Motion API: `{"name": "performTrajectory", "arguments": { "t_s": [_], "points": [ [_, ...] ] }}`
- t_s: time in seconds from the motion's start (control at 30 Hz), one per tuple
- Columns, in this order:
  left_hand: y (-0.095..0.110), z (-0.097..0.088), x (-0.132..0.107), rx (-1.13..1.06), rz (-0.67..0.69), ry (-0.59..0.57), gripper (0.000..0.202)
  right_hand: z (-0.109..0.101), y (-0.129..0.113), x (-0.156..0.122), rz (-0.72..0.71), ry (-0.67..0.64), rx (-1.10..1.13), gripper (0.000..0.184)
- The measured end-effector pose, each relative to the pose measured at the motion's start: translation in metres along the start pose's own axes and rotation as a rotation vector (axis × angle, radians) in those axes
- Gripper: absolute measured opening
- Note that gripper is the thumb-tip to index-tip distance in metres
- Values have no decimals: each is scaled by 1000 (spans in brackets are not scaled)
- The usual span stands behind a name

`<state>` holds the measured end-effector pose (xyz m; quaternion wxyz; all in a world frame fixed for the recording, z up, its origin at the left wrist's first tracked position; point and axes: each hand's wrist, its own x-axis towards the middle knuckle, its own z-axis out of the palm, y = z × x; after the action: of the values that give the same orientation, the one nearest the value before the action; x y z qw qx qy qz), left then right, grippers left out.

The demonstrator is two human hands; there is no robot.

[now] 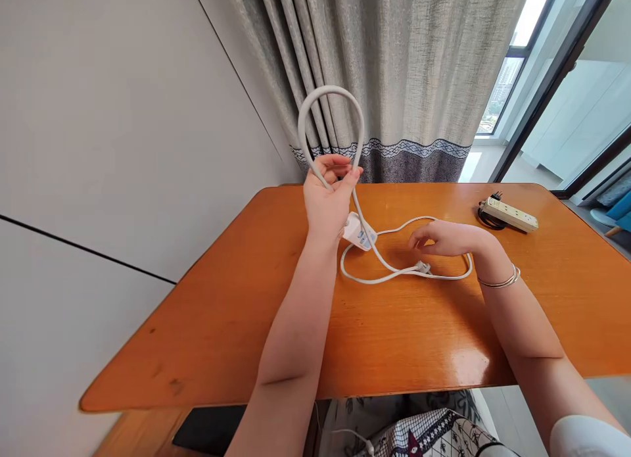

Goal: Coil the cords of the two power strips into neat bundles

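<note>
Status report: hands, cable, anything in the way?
Left grip closed on looped white cable. Right grip open, apparently empty. Possible snag: cable crosses itself near white plastic plug.

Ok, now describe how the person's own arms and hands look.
The left hand is without a glove, and no sleeve shows on the left arm. The right hand is gloveless too. Thin, shiny metal bangles circle the right wrist, and a plain white sleeve shows higher up the right arm.
</note>
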<state>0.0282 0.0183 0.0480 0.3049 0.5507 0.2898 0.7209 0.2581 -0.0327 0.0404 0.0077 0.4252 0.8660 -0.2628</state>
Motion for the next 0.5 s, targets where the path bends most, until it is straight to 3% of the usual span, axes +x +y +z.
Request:
{"name": "performTrajectory", "arguments": {
  "t_s": [0.13, 0.3, 0.5],
  "points": [
    [0, -3, 2, 8, 4, 49, 39, 13, 3, 16, -14, -114, -3, 45],
    [-1, -5, 3, -16, -26, 87, 37, 29, -3, 31, 2, -200, -67, 30],
    [-5, -11, 7, -27, -71, 122, 41, 8, -10, 5, 1, 57, -100, 19]
  ]
}}
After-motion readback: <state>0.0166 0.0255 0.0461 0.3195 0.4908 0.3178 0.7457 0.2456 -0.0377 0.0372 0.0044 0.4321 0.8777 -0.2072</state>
